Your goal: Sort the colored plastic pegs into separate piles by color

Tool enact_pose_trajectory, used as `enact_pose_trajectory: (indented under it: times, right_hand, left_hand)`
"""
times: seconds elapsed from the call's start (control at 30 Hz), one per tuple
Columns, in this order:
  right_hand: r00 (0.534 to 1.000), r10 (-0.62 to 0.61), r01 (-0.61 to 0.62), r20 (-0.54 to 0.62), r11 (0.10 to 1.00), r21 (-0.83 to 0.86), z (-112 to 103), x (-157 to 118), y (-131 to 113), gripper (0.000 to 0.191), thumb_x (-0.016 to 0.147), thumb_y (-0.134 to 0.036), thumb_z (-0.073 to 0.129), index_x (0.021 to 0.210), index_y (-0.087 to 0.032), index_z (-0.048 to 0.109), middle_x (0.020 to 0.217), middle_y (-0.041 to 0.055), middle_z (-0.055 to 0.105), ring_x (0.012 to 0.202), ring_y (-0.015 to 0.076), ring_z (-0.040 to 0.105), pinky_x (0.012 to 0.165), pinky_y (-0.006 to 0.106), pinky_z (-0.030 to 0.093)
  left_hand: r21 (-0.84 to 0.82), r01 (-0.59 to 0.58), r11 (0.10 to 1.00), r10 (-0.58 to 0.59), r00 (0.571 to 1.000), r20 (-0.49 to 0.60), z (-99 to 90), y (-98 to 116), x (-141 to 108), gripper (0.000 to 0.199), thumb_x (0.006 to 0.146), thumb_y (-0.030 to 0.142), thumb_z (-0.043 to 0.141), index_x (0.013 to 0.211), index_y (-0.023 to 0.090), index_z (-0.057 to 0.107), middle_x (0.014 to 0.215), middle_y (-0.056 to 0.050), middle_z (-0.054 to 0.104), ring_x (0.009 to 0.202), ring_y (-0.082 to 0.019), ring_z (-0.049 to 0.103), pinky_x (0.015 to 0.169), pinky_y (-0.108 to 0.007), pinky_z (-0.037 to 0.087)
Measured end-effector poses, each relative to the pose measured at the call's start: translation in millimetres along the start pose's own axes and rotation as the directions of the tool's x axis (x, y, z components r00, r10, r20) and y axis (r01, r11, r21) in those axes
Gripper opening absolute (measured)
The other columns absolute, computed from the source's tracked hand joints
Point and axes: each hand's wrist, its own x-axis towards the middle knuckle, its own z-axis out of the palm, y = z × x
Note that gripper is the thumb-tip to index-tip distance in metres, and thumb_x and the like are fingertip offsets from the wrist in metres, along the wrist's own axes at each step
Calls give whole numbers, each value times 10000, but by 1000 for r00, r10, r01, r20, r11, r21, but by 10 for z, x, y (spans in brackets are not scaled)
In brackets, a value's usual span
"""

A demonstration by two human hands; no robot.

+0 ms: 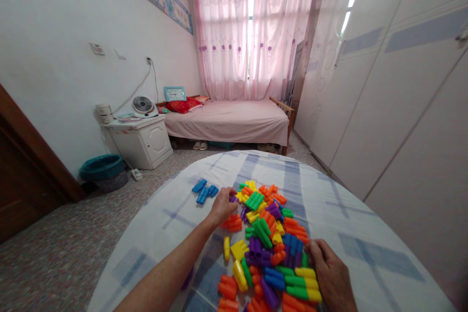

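Note:
A heap of colourful plastic building blocks (pixel 261 229), shaped like joined tubes, lies on the cloth-covered table. My left hand (pixel 224 205) is at the heap's far left edge, its curled fingers around a small purple block (pixel 233 199). Just below that hand lies an orange block (pixel 233 223). My right hand (pixel 332 270) rests against the heap's right side, next to a green block (pixel 304 259) and a green-and-yellow piece (pixel 302 282); its fingertips are mostly hidden. Apart from the heap, several blue blocks (pixel 204 192) form a small group left of my left hand.
The round table (pixel 164 239) has a white and blue checked cloth. Beyond it stand a pink-covered bed (pixel 234 119) and a white cabinet (pixel 141 144) with a fan (pixel 144 105). A teal-lined bin (pixel 104 170) is on the floor at left; a tall wardrobe (pixel 380 87) lines the right.

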Motion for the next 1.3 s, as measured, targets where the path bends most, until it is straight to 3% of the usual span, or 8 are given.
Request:
enact_pose_trajectory:
  times: [0.17,0.33,0.47,0.6,0.77,0.97,1.17,1.3]
  right_hand:
    - [999,39,-39,7,999,10,-32,-30,-78,400,833,-553,344,719,-220,535,607,-31,560,562,129,513,535,223,352]
    - [997,78,-78,-20,997,-10,-58,-31,-144,391,812,-541,375,767,-213,584,598,-23,574,559,139,529,516,226,357]
    - [997,58,-59,-46,998,-25,-56,-16,-136,399,805,-523,382,780,-200,614,618,-3,604,569,149,541,522,233,368]
    - [998,60,-61,-37,998,-25,-57,-10,-117,418,800,-529,380,812,-195,630,634,6,620,585,159,552,529,238,379]
    - [999,39,-40,-29,998,-44,-61,-10,-108,420,809,-530,369,818,-197,626,630,1,620,572,153,551,521,234,377]
    - [999,25,-27,-31,999,-44,-48,-8,-96,421,816,-546,349,735,-205,583,602,-7,598,568,148,538,523,230,368]
    - [1000,-2,0,-28,998,-57,-49,-10,-101,423,819,-552,330,705,-212,553,622,-5,597,572,144,529,528,231,360]
    - [1000,-1,0,-28,999,-34,-46,-14,-78,417,815,-556,341,709,-214,556,620,-9,601,561,141,530,519,228,365]
  left_hand:
    - [-131,-41,990,40,999,-12,-506,-234,-324,271,703,153,519,959,170,607,964,-32,636,808,-137,606,724,-247,494]
    - [-53,23,998,-26,999,-46,-871,-584,-936,255,749,213,473,958,195,620,963,-23,640,848,-158,602,781,-288,497]
    - [35,-16,999,16,1000,-15,-835,-677,-1325,293,802,336,499,1041,215,619,1138,-56,601,1063,-203,557,937,-340,448]
    - [156,-146,977,135,988,80,-640,-662,-1523,562,683,468,655,1199,268,562,1361,-72,458,1235,-281,430,1034,-411,370]
    - [264,-181,948,185,983,8,-548,-773,-1402,309,791,356,535,1067,271,646,1283,-60,532,1198,-250,462,1036,-406,366]
    - [346,-220,912,248,968,-40,-620,-817,-1105,312,788,375,541,1056,254,644,1313,-72,497,1225,-260,431,1032,-418,362]
    - [310,-332,891,370,926,-72,-339,-242,-796,261,837,283,470,1036,229,629,1208,-57,571,1248,-229,394,1063,-401,299]
    - [334,-232,913,244,970,7,-39,170,-501,255,798,290,512,1006,211,636,1018,-74,644,1083,-235,512,975,-384,356]
